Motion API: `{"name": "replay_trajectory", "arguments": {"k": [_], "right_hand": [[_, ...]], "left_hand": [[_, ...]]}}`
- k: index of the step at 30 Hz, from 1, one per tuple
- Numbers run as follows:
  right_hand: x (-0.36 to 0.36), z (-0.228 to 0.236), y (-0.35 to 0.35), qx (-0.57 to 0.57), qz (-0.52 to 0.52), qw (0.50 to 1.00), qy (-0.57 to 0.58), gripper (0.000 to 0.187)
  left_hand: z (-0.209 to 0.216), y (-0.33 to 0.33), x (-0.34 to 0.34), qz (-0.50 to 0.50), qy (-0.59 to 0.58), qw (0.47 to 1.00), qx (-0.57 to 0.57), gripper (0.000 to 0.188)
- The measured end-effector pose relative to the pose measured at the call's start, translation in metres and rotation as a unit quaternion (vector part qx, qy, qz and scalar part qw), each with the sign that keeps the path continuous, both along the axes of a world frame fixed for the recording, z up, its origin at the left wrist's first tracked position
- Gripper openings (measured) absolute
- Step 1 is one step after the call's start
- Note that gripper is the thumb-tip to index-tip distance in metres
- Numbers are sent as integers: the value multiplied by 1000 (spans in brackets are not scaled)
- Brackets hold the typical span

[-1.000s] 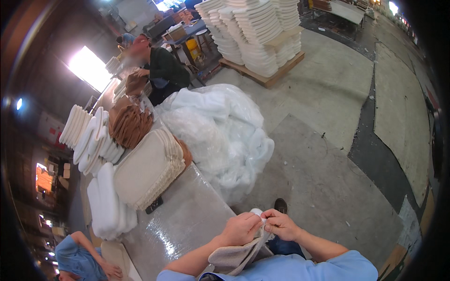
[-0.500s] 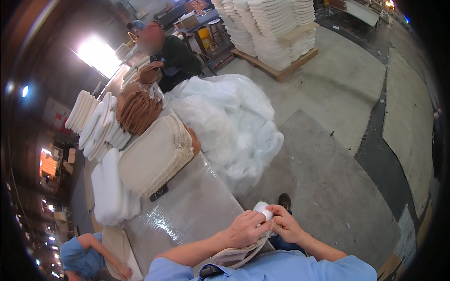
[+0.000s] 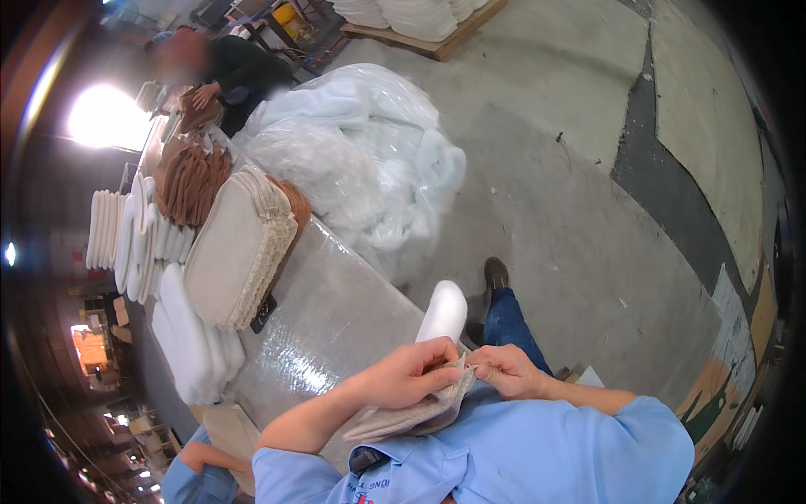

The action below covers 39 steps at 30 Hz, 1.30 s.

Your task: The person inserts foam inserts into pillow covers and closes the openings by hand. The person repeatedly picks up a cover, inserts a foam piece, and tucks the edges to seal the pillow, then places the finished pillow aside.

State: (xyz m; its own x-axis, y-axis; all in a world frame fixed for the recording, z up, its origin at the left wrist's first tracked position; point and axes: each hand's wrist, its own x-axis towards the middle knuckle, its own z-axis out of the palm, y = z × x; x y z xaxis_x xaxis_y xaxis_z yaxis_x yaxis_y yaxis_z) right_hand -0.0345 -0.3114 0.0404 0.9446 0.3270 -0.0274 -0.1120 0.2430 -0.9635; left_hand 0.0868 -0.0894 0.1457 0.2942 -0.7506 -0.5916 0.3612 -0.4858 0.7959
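Note:
Close to my body, my left hand (image 3: 411, 371) is closed on a beige fabric cover (image 3: 411, 420), fingers and thumb gripping near its edge. A white padded piece (image 3: 443, 312) sticks out past this hand, away from me. My right hand (image 3: 510, 372) pinches the cover's edge, with what looks like a thin cord or strip of cloth at its fingertips. Both hands meet at that edge; the part of the padding inside or behind the cover is hidden.
A plastic-covered table (image 3: 336, 302) holds stacked beige covers (image 3: 231, 252), brown covers (image 3: 191, 181), white pads (image 3: 189, 336) and a dark phone-like object (image 3: 264, 314). Beside it lies a large clear bag (image 3: 361, 160) of white padding. A co-worker's arm (image 3: 214, 458) shows lower left; another person (image 3: 243, 67) stands far left.
The view has shifted, and the table now appears farther left and higher. More of the white padded piece shows beyond my left hand. My right hand has moved to the cover's edge.

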Motion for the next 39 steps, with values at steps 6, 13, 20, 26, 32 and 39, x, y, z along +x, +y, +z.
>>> {"name": "replay_trajectory", "arguments": {"k": [6, 13, 20, 26, 32, 39], "right_hand": [[-1, 6, 5, 54, 38, 996, 61, 24], [12, 6, -3, 87, 72, 980, 162, 22], [11, 5, -1, -40, 16, 996, 79, 20], [37, 7, 0, -269, -114, 944, -150, 20], [60, -35, 7, -188, -89, 972, -108, 19], [78, -51, 7, -118, -140, 981, 59, 26]], "left_hand": [[26, -7, 24, -183, -84, 973, 117, 25], [20, -7, 13, -81, -189, 974, 92, 23], [25, -13, 31, -215, -259, 931, 139, 24], [7, -15, 31, -130, -470, 872, 44, 22], [-54, -18, 51, -19, -347, 938, -11, 20], [-115, -20, 60, 103, -220, 970, 35, 24]]}}
